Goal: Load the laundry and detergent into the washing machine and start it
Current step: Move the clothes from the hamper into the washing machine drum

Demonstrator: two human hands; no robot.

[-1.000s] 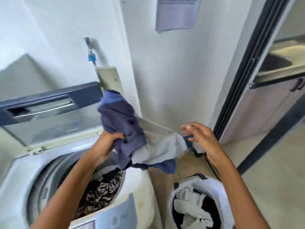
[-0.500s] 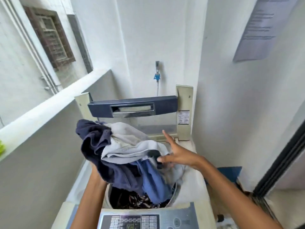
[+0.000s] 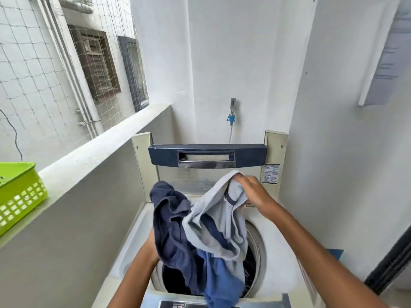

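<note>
Head cam is looking down at the top-loader washing machine (image 3: 277, 258) with its lid (image 3: 206, 155) flipped up at the back edge, so this is the loading step, nowhere near detergent or buttons yet imo. The drum (image 3: 250, 266) is dark inside and I can't really tell what's in there. A green basket (image 3: 20, 192) sits on the ledge off to the left. Over the drum opening, toward its front-left rim, hangs a bundle: a navy garment (image 3: 171, 230) on the left, a light grey garment (image 3: 213, 218) on the right, and a brighter blue piece (image 3: 220, 285) dangling lowest, over the front rim by the control panel (image 3: 178, 305). The right hand (image 3: 253, 194) pinches the grey one's top edge near the back rim. The left hand (image 3: 151, 243) is buried under the navy cloth and carries it; its fingers are hidden, so I can't tell the grip. Next I'd guess it all gets dropped in, and that blue tail needs to clear the front rim.
</note>
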